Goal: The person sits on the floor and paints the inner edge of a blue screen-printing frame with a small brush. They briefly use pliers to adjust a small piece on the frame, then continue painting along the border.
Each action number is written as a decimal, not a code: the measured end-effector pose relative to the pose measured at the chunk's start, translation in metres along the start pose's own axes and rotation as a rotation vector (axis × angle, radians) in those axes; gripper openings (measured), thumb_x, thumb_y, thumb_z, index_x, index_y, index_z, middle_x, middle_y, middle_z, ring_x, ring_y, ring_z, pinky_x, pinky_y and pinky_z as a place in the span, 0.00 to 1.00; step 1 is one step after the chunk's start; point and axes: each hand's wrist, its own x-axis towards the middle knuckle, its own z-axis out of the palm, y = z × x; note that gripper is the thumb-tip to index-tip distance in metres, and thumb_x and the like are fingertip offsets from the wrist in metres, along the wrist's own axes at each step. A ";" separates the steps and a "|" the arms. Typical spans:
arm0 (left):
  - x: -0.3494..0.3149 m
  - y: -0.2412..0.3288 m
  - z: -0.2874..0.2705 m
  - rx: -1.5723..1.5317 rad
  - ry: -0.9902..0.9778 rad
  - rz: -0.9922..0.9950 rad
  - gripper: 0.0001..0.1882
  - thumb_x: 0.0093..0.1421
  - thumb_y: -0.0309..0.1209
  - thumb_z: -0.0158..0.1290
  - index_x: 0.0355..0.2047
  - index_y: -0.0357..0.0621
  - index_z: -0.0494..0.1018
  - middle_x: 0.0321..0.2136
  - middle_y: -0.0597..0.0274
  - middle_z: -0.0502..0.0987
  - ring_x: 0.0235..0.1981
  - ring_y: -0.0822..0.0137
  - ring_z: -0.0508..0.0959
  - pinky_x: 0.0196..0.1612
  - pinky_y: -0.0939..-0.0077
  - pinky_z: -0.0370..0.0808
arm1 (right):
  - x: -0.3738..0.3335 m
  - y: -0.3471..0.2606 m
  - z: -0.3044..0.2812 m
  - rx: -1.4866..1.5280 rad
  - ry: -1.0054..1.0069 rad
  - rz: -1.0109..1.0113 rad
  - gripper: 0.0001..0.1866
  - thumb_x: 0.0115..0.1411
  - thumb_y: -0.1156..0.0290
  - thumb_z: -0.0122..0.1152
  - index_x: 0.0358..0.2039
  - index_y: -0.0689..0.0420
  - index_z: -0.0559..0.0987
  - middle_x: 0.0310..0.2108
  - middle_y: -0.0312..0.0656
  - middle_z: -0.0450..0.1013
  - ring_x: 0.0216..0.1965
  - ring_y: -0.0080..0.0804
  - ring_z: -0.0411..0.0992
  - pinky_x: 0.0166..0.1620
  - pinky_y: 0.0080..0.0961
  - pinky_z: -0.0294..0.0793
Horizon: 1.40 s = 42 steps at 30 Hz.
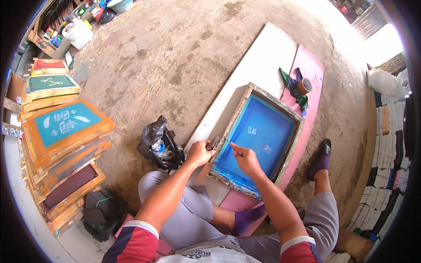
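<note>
A wooden-framed printing screen [250,85] with blue mesh and pale lettering lies tilted on boards before me. At its left edge, my left hand [200,153] is closed around a flat brown strip [204,172], whose lower end sticks out beneath the fingers; its exact kind is unclear. My right hand [247,160] is over the screen's lower left part. It pinches a thin, stick-like tool [227,140] pointing toward the left side of the frame. Most of this tool is hidden by the fingers.
Under the screen lie a white board [263,48] and a pink board [315,70]. A tape roll [305,85] rests by green cloth [287,82]. A black plastic bag [151,142] stands left of my knee. Stacked screens [107,125] fill the left; piled white bundles [372,197] line the right.
</note>
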 end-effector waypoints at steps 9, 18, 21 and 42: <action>0.002 0.005 -0.006 -0.017 -0.027 -0.031 0.21 0.55 0.36 0.70 0.46 0.38 0.84 0.38 0.49 0.87 0.42 0.56 0.87 0.47 0.63 0.80 | 0.001 0.031 0.004 -0.078 0.012 -0.114 0.22 0.75 0.65 0.59 0.68 0.47 0.78 0.24 0.33 0.74 0.25 0.19 0.68 0.29 0.29 0.72; 0.000 0.006 -0.008 -0.056 -0.052 -0.063 0.22 0.55 0.36 0.71 0.47 0.38 0.84 0.40 0.52 0.88 0.43 0.61 0.87 0.48 0.65 0.80 | 0.011 0.021 -0.010 0.277 -0.163 0.079 0.20 0.76 0.65 0.59 0.66 0.53 0.79 0.23 0.27 0.68 0.23 0.17 0.62 0.28 0.23 0.69; 0.000 0.007 -0.006 -0.077 -0.032 -0.052 0.19 0.56 0.35 0.70 0.45 0.38 0.84 0.37 0.51 0.87 0.41 0.58 0.87 0.47 0.64 0.80 | 0.009 0.024 -0.008 -0.052 -0.068 -0.095 0.21 0.75 0.65 0.59 0.66 0.50 0.79 0.38 0.39 0.79 0.35 0.26 0.74 0.42 0.29 0.76; 0.001 0.006 -0.011 -0.076 -0.084 -0.072 0.25 0.55 0.37 0.70 0.52 0.38 0.83 0.44 0.50 0.87 0.46 0.59 0.87 0.51 0.66 0.80 | 0.008 -0.002 -0.020 0.706 -0.301 0.493 0.21 0.78 0.64 0.56 0.68 0.43 0.78 0.23 0.33 0.70 0.19 0.19 0.65 0.20 0.23 0.65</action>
